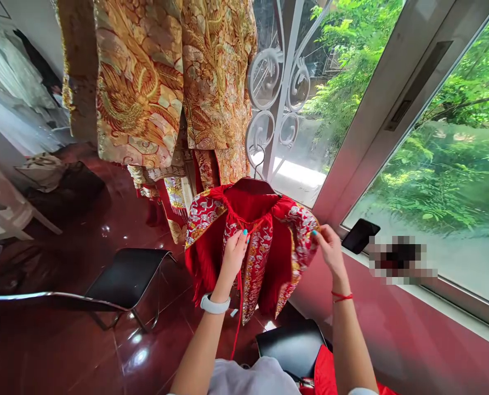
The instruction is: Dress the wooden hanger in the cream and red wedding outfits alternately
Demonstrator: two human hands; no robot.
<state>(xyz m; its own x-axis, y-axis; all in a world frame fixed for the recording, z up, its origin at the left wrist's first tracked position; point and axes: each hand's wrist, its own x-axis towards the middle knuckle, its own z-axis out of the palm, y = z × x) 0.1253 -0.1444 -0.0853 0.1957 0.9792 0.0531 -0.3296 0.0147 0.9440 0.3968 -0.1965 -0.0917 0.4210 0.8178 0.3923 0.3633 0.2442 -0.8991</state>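
A red embroidered garment [211, 236] hangs on a hanger in front of me, its front panels patterned in silver and gold. My left hand [234, 253], with a white wristband, pinches a red cord at the garment's collar fastening. My right hand [330, 247], with a red string on the wrist, grips the garment's right front edge and holds it outward.
Gold embroidered robes [154, 82] hang behind it. A black stool [125, 277] stands at the left on the glossy dark red floor; another black seat [291, 345] is below my hands. A phone [360, 236] lies on the window sill at the right. A white ornamental grille [275, 88] fronts the window.
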